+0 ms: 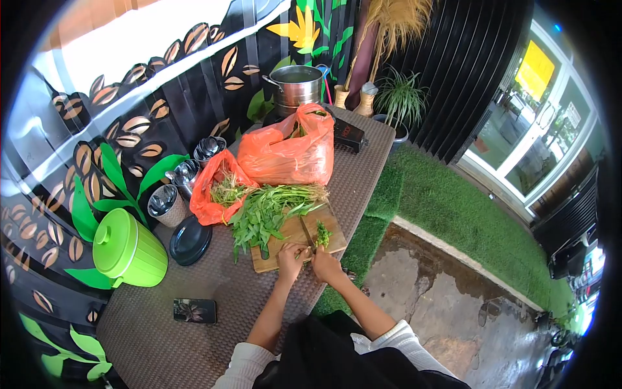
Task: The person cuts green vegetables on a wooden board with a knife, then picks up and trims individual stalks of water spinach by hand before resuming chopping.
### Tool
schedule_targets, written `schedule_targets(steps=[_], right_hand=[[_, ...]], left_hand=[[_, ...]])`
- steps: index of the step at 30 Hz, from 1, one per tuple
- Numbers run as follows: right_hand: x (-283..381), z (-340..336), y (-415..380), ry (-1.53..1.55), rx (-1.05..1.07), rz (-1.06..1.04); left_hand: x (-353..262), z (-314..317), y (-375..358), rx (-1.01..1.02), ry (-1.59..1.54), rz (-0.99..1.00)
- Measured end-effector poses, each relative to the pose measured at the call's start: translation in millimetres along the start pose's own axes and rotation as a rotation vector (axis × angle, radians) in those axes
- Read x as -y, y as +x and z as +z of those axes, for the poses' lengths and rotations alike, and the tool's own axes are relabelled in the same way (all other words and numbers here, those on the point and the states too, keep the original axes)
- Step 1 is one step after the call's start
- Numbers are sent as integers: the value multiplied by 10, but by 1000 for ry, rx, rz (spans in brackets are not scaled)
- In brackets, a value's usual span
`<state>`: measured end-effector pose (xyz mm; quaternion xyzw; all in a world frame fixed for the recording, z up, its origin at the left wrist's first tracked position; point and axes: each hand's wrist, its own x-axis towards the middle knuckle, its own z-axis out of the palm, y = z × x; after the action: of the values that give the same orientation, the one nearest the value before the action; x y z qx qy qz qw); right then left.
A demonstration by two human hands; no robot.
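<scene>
My right hand [326, 264] is closed around the handle of a knife [307, 231], whose blade points away from me over the wooden cutting board [280, 263]. Just left of it, my left hand [292, 259] has its fingers pinched together low over the board; what they hold is too small to make out. Cut green pieces [322, 235] lie in a small heap right of the blade. A pile of long-stemmed leafy greens [262, 217] covers the board's far left part and spills onto the table.
An orange bag [285, 155] and a smaller orange bag of roots and stems [217, 191] stand beyond the greens. Around the brown woven table [246, 292] are a steel pot [297, 87], a burner [350, 134], cutlery cups [166, 205], dark plates [190, 241], a green jug [129, 249] and a phone [194, 311].
</scene>
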<state>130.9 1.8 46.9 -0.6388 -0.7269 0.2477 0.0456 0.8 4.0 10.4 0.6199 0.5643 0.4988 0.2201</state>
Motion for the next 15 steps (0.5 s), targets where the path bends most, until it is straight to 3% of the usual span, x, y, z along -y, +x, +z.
schedule_targets(steps=[6,9,11,15], right_hand=[[116,94,-168,-12,7,79],[39,133,-23,-1,-58,22],[-76,122,45,56,-41,-70],[79,49,-173,16,-14,-5]], left_hand=[[32,5,-18,5,44,-10],[20,4,-47,-7,69,59],[-17,-9,-31,-79,168,236],[41,-14,-47,-55,147,209]])
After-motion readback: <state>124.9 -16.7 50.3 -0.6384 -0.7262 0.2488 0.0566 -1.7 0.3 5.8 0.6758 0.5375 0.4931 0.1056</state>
